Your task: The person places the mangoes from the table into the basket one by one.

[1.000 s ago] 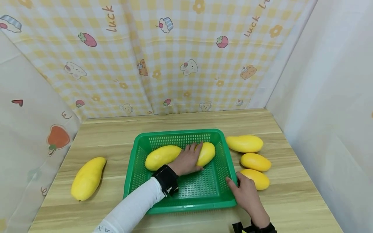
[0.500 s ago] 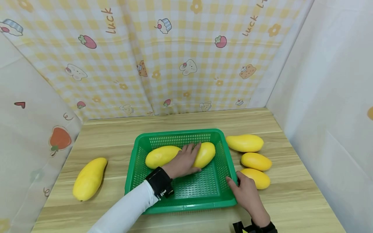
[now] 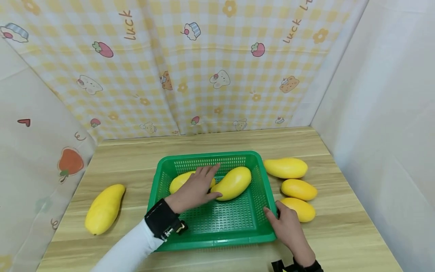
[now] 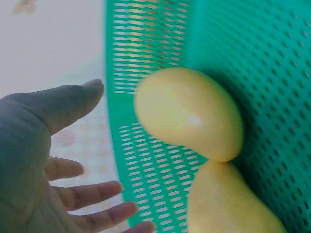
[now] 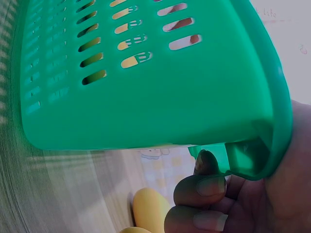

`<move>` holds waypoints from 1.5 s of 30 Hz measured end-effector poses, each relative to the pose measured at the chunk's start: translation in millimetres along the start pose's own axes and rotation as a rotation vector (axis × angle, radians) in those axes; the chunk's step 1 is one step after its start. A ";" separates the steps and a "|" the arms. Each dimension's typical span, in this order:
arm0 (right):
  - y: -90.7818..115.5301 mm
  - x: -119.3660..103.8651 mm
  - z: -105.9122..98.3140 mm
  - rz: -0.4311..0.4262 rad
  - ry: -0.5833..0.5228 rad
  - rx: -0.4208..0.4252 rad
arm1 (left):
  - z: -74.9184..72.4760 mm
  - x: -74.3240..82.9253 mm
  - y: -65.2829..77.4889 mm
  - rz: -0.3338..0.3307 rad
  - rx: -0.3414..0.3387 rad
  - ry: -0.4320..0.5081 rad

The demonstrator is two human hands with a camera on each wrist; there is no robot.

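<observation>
Two yellow mangoes lie in a green plastic basket [image 3: 210, 154]. The right-hand mango [image 3: 235, 183] is fully in view, while the left-hand mango [image 3: 177, 182] is partly covered by my left hand [image 3: 190, 189]. That hand hovers over the basket with fingers spread and holds nothing; the left wrist view shows a gap between its fingertips and the mangoes. At the basket's front right corner my right hand [image 3: 289, 226] grips the rim. Its fingers [image 5: 199, 191] curl under the rim in the right wrist view.
Right of the basket, three more mangoes lie in a column: a far mango [image 3: 285, 167], a middle mango [image 3: 299, 189] and a near mango [image 3: 300, 209], partly hidden by the right hand. Another mango [image 3: 104, 209] lies at the left on the wooden table [image 3: 136, 158]. Cloth-covered walls stand behind and beside.
My left hand has drawn away leftward and nearer to me from the right-hand mango in the basket, leaving that mango uncovered. The right hand stays on the rim.
</observation>
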State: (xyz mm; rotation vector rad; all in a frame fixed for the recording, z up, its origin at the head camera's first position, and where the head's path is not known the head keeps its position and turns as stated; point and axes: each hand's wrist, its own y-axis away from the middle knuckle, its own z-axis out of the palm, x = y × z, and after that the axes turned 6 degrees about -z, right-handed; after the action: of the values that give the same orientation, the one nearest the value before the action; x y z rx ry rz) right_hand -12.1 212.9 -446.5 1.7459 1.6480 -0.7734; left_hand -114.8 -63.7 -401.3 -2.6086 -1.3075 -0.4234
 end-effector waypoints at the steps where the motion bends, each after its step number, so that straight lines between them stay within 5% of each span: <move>1: 0.1 0.2 0.0 0.001 -0.001 0.000 | -3.6 -1.5 3.5 -0.003 0.003 0.015; 9: 0.1 1.1 0.2 -0.003 -0.004 0.010 | -22.9 -16.4 31.5 -0.054 0.103 0.088; 22: -0.6 -0.2 -1.6 0.001 -0.005 0.003 | -28.4 -42.4 71.8 -0.057 0.219 0.036; 32: -0.8 -1.5 -0.1 -0.001 -0.014 -0.001 | -41.8 -58.4 99.2 -0.019 0.409 0.046; 45: -0.3 -1.7 -0.9 0.013 -0.015 0.000 | -41.8 -73.7 136.3 -0.152 0.606 -0.030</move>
State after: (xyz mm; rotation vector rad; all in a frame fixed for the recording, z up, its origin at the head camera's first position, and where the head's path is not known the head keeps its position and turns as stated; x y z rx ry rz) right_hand -12.5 212.5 -444.6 1.7449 1.6250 -0.7781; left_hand -54.1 -212.0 -392.7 -2.0281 -1.3815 0.0037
